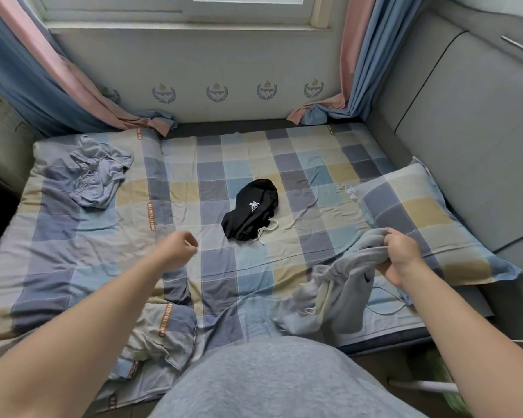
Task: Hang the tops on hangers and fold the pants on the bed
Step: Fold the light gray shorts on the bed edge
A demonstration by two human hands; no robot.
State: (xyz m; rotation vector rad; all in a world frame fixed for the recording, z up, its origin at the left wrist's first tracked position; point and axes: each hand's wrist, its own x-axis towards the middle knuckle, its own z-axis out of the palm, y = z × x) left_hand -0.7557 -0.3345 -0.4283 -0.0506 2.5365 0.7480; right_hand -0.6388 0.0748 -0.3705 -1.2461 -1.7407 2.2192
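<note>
Head: right grip (400, 256) clutches grey swoosh-marked pants (344, 297); left grip (178, 248) curled, empty.

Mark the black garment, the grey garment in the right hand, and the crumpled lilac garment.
black garment (258, 200): head view, middle, beside its white logo.
grey garment (353, 280): head view, the draped fold at its middle.
lilac garment (100, 179): head view, its crumpled centre.

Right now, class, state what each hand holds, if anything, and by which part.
The right hand grips the grey garment by a bunched fold at its raised end. The left hand is curled and holds nothing.
</note>
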